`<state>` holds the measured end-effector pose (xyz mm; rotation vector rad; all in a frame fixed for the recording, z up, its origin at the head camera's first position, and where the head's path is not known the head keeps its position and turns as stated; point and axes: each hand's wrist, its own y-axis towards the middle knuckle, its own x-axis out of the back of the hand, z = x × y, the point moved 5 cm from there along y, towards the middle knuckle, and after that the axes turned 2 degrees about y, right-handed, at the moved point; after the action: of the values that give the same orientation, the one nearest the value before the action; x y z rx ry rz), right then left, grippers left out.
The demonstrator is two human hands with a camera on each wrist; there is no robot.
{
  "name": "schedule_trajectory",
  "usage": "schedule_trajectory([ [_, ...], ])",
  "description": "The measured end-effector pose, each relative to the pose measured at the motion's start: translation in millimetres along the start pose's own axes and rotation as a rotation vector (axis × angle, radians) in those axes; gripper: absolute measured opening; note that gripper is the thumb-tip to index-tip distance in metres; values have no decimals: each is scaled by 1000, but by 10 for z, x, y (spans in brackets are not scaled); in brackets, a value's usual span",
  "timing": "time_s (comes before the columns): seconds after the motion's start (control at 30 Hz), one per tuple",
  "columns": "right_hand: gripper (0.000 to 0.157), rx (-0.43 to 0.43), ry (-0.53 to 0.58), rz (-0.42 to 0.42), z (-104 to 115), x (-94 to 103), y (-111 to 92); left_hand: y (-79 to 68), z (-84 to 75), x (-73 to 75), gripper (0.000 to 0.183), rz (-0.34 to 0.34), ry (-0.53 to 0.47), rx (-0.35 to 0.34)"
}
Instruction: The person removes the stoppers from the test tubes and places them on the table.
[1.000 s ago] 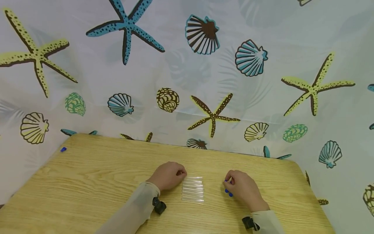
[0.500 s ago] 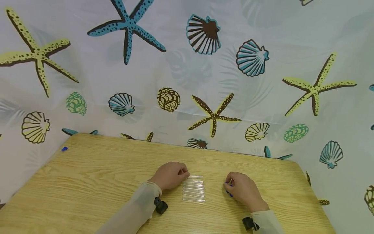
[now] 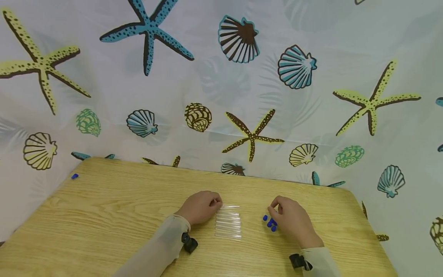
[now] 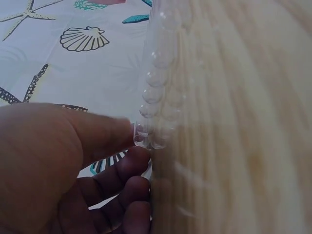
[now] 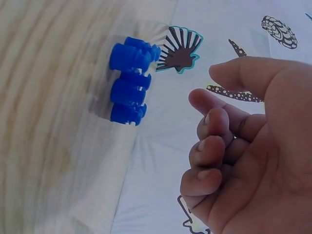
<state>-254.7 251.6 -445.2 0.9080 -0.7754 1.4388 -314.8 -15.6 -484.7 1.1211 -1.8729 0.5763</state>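
Observation:
Several clear test tubes (image 3: pixel 228 225) lie side by side in a row on the wooden table. At the far left end of the row, my left hand (image 3: pixel 200 207) pinches the rounded end of the outermost test tube (image 4: pixel 141 134) between thumb and fingers. To the right stand several small blue caps (image 3: pixel 271 223), bunched on the wood and seen close up in the right wrist view. My right hand (image 3: pixel 294 221) hovers just beyond and beside them. Its thumb and index finger (image 5: pixel 202 100) are apart with nothing between them, and the other fingers are loosely curled.
A separate small blue piece (image 3: pixel 74 176) lies near the table's far left corner. Behind the wooden table (image 3: pixel 121 192) hangs a curtain (image 3: pixel 221 88) printed with shells and starfish, right along the back edge.
My right hand has drawn back from the blue caps, uncovering more of them. The outermost tube has shifted slightly away from the row, with my left hand at its end.

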Motion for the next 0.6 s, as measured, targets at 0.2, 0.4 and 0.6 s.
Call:
schedule_trajectory([
  [0.2, 10, 14, 5, 4, 0, 17, 2, -20, -8, 29, 12, -16, -10, 1],
  [0.4, 9, 11, 12, 1, 19, 63, -7, -12, -15, 36, 11, -13, -19, 5],
  [0.6, 9, 1, 7, 3, 4, 69, -4, -12, -18, 44, 12, -7, -18, 17],
])
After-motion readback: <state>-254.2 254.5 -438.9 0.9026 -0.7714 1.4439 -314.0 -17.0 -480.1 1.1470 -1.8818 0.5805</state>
